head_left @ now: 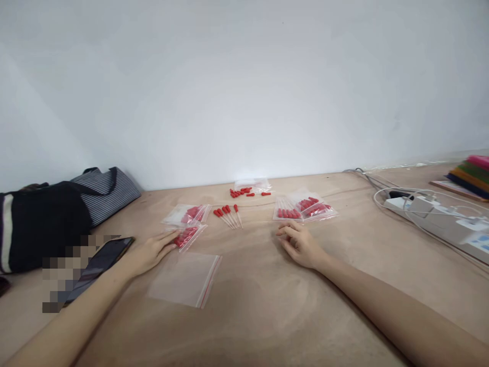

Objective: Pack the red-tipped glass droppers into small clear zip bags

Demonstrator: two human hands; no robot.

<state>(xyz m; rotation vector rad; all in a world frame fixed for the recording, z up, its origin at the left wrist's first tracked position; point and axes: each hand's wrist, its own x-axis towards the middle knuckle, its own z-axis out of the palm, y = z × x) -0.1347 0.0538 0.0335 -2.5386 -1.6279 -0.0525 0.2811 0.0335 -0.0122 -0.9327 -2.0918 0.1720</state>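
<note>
My left hand reaches forward with its fingers stretched out, fingertips at the edge of a small clear zip bag of red rubber bulbs. Just behind it lies another zip bag with red bulbs. A flat, transparent zip bag with a red seal line lies nearer to me. Several thin droppers with red bulbs are fanned out in the middle. My right hand rests on the table, fingers loosely bent and apart, nothing seen in them. Beyond it are bags of red-bulbed droppers and red bulbs.
Loose red bulbs lie by a clear bag near the wall. On the left are a phone and a dark cloth bag with a striped part. A power strip with cables and a coloured stack stand right.
</note>
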